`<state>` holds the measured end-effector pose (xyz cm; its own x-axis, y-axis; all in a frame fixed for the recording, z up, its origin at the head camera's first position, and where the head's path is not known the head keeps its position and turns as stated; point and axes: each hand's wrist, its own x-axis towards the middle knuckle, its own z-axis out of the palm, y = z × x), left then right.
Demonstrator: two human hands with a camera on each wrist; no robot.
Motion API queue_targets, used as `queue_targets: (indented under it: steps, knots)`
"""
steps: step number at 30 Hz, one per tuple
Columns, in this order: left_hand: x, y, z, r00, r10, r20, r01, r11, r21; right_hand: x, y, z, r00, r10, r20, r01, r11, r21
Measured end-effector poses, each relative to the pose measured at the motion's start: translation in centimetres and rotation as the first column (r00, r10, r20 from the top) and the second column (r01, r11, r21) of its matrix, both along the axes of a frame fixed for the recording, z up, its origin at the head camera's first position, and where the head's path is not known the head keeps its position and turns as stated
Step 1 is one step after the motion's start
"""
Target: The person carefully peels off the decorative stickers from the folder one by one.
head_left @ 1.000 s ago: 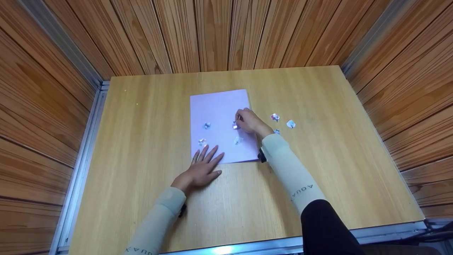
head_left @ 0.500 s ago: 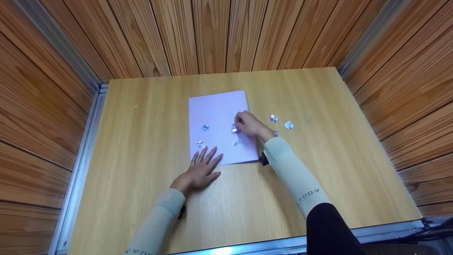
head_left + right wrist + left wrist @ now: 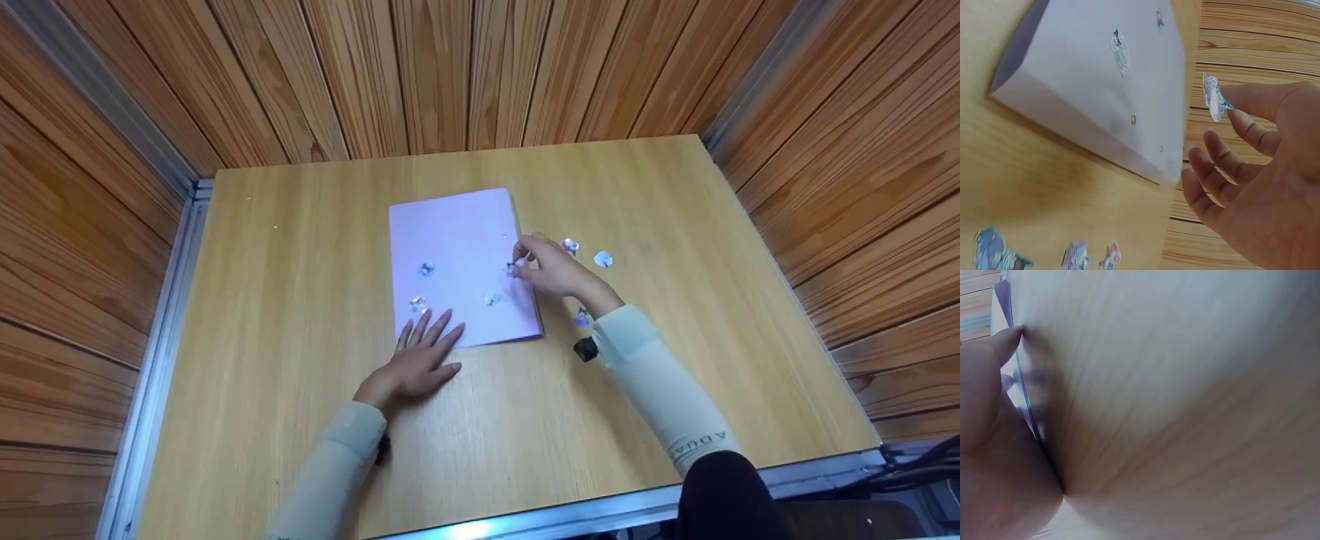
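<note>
My right hand (image 3: 555, 266) pinches a small shiny sticker (image 3: 1214, 98) between thumb and forefinger, above the right side of a lavender folder (image 3: 457, 232). In the right wrist view the other fingers are loosely bent, and the sticker overlaps the wood wall behind. My left hand (image 3: 420, 366) lies with spread fingers on the folder's lower left edge; its thumb rests on the table. On the folder lie a bluish sticker (image 3: 426, 268), another sticker (image 3: 418, 304) by the left fingertips, and a pale sticker (image 3: 492, 298) at lower right. The left wrist view shows mostly tabletop and hand.
Right of the folder on the wooden table (image 3: 300, 300) lie loose stickers: a reddish one (image 3: 570, 246), a pale blue one (image 3: 603, 259) and a purple-blue one (image 3: 582, 318) near the right wrist. Two small silvery dots (image 3: 1133, 120) show on the folder. Wood-plank walls enclose the table.
My right hand has moved right, toward the folder's right edge, with the sticker in its fingers. The purple-blue sticker near the wrist has come into view. The left hand stays in place.
</note>
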<state>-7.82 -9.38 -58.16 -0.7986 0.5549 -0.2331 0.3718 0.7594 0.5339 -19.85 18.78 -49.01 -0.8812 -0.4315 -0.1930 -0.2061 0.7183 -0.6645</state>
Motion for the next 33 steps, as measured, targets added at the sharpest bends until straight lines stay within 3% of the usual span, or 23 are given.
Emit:
queue_targets:
  steps: [11, 22, 33]
  knots:
    - [0.1, 0.4, -0.1, 1.000, 0.011, 0.004, -0.011, 1.000, 0.022, 4.1, 4.6, 0.6, 1.000, 0.004, -0.009, -0.004, 1.000, -0.022]
    - [0.1, 0.3, 0.0, 1.000, 0.010, -0.004, -0.010, 1.000, 0.014, 8.0, 7.6, -2.3, 0.996, 0.082, 0.040, -0.082, 0.997, 0.009]
    - [0.1, 0.2, -0.2, 1.000, 0.012, -0.018, -0.013, 1.000, -0.014, 10.0, 9.3, -5.1, 0.996, 0.053, 0.078, -0.055, 0.998, 0.029]
